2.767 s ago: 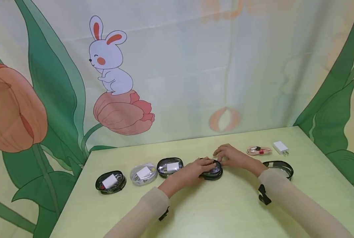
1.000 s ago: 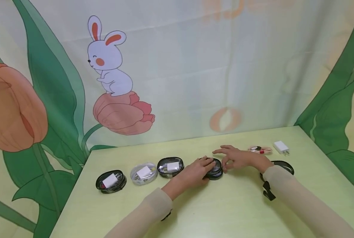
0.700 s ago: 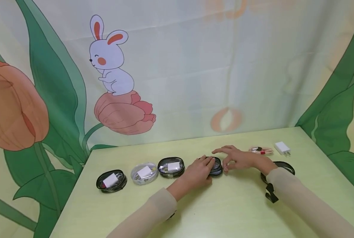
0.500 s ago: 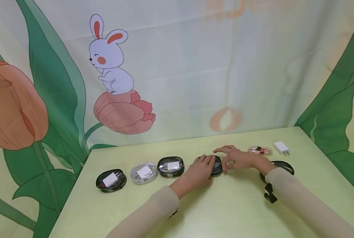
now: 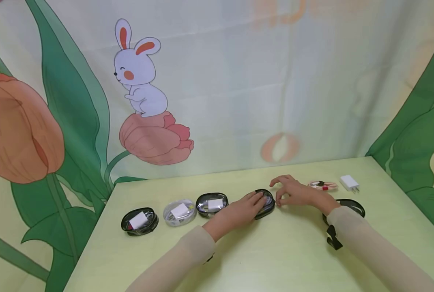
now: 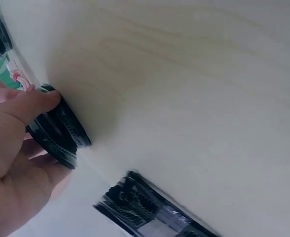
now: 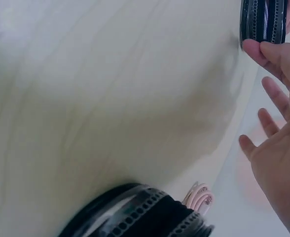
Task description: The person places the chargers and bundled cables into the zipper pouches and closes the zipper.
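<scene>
In the head view, my left hand lies over an oval clear zip case with black trim, hiding its left part. The left wrist view shows the thumb on the near side of this case and fingers on its far side, gripping it. My right hand is at the case's right end. There, in the right wrist view, thumb and forefinger pinch together at the zipper, while the other fingers spread away. Whatever small part sits between the fingertips is hidden.
Left of the hands stand a black-trimmed case, a white-trimmed case and another black-trimmed case, each containing a white charger. Another black-trimmed case lies partly under the right forearm. Behind it are a pink cable coil and a white charger.
The right hand has moved from the case's far side to its right end. My left hand shifted its hold, and the case now sits turned at a slant.
</scene>
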The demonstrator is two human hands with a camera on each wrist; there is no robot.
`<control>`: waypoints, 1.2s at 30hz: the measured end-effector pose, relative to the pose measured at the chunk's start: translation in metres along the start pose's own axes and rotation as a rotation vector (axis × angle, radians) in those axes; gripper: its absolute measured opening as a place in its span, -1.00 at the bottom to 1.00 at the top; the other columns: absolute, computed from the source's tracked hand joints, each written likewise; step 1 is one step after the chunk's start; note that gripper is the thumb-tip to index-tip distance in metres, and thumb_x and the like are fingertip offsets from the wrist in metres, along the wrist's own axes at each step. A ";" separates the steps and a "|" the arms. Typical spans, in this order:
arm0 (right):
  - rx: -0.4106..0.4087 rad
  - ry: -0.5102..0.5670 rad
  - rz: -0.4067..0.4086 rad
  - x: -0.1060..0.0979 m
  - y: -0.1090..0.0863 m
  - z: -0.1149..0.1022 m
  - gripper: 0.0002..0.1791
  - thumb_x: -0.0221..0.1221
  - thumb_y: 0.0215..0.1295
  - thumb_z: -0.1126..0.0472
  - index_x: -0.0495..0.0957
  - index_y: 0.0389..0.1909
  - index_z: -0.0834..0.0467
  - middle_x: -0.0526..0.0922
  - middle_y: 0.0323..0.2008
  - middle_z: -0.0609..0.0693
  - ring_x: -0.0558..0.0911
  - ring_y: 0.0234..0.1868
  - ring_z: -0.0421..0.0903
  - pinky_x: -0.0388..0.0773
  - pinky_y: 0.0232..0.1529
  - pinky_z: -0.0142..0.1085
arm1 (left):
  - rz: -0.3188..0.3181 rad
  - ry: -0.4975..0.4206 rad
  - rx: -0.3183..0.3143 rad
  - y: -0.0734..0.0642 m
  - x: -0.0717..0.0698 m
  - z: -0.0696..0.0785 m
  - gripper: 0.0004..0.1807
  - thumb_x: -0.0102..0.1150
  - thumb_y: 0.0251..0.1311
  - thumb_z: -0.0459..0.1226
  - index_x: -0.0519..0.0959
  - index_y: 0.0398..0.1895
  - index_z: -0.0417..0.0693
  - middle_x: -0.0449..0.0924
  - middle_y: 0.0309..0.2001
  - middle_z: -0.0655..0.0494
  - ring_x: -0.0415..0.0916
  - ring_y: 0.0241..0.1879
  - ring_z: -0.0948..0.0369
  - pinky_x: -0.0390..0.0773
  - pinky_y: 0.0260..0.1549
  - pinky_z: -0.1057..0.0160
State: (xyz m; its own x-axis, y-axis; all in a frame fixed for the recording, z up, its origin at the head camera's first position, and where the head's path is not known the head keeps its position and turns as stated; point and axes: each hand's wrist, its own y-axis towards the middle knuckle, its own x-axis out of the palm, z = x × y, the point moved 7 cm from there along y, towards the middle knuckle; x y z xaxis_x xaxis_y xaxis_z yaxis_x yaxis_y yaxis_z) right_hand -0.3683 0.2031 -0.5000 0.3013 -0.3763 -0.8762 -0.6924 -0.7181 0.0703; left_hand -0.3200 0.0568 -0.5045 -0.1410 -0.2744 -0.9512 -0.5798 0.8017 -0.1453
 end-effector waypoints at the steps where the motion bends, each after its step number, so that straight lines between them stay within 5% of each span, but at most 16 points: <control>1: -0.010 0.012 -0.005 0.001 -0.001 -0.001 -0.81 0.35 0.28 0.27 0.72 -0.51 -0.02 0.44 0.25 0.24 0.24 0.33 0.38 0.05 0.30 0.38 | 0.005 0.021 -0.005 0.000 -0.001 0.001 -0.30 0.10 0.50 -0.10 0.15 0.58 -0.09 0.17 0.54 -0.06 0.21 0.49 0.01 0.37 0.34 0.22; 9: -0.019 0.041 -0.052 0.007 -0.004 -0.010 -0.82 0.33 0.32 0.26 0.73 -0.47 -0.03 0.36 0.33 0.29 0.18 0.37 0.41 -0.02 0.33 0.39 | 0.050 0.156 -0.001 0.003 -0.004 0.009 -0.35 0.07 0.51 -0.08 0.23 0.54 -0.13 0.27 0.49 -0.06 0.27 0.46 0.05 0.24 0.43 0.21; 14: 0.018 0.025 -0.087 0.014 -0.002 -0.010 -0.81 0.32 0.34 0.21 0.74 -0.46 -0.11 0.17 0.51 0.28 -0.02 0.50 0.46 -0.11 0.38 0.41 | 0.038 0.133 -0.030 0.008 -0.005 0.009 -0.37 0.03 0.54 -0.07 0.24 0.54 -0.13 0.27 0.49 -0.07 0.27 0.46 0.05 0.36 0.35 0.21; 19: 0.005 -0.096 -0.057 0.013 0.002 -0.014 -0.83 0.37 0.28 0.18 0.73 -0.47 -0.14 0.05 0.56 0.30 -0.08 0.50 0.56 -0.07 0.37 0.45 | -0.029 0.017 -0.100 0.012 -0.004 0.005 -0.31 0.08 0.50 -0.04 0.20 0.57 -0.09 0.21 0.52 -0.07 0.26 0.46 0.02 0.54 0.18 0.16; 26: -0.184 -0.400 0.013 0.019 0.006 -0.034 -0.83 0.32 0.26 0.28 0.63 -0.52 0.11 0.22 0.43 0.49 0.22 0.42 0.48 0.18 0.38 0.28 | -0.092 0.013 -0.151 0.013 0.001 0.001 -0.21 0.14 0.43 0.06 0.16 0.59 -0.07 0.22 0.51 -0.08 0.27 0.43 0.02 0.56 0.15 0.12; 29: -0.115 -0.448 -0.010 0.023 0.005 -0.039 -0.90 0.22 0.37 0.30 0.63 -0.33 0.25 0.21 0.44 0.49 0.21 0.44 0.48 0.28 0.32 0.29 | -0.075 0.040 -0.165 0.014 0.002 0.003 -0.22 0.13 0.43 0.07 0.19 0.57 -0.09 0.25 0.49 -0.09 0.30 0.40 0.02 0.56 0.14 0.11; 33: 0.038 -0.452 -0.058 0.030 0.001 -0.037 -0.63 0.12 0.50 0.24 0.52 0.18 0.40 0.16 0.46 0.49 0.10 0.45 0.56 0.28 0.28 0.36 | -0.074 0.049 -0.195 0.015 0.004 0.003 -0.27 0.08 0.46 0.04 0.21 0.56 -0.09 0.26 0.49 -0.08 0.28 0.41 0.03 0.52 0.18 0.11; 36: 0.048 -0.470 -0.014 0.030 -0.001 -0.041 -0.56 0.14 0.50 0.22 0.49 0.29 0.35 0.18 0.45 0.50 0.13 0.41 0.61 0.30 0.27 0.36 | -0.078 0.062 -0.216 0.016 0.004 0.004 -0.34 -0.04 0.54 -0.01 0.21 0.57 -0.08 0.27 0.49 -0.05 0.29 0.41 0.04 0.51 0.19 0.12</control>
State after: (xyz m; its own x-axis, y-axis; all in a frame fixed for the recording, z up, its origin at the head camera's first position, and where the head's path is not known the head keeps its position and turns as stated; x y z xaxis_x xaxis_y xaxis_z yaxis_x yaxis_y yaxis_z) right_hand -0.3321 0.1685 -0.5071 -0.0112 -0.0531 -0.9985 -0.7232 -0.6892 0.0448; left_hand -0.3269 0.0710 -0.5113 -0.1338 -0.3683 -0.9200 -0.7484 0.6462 -0.1498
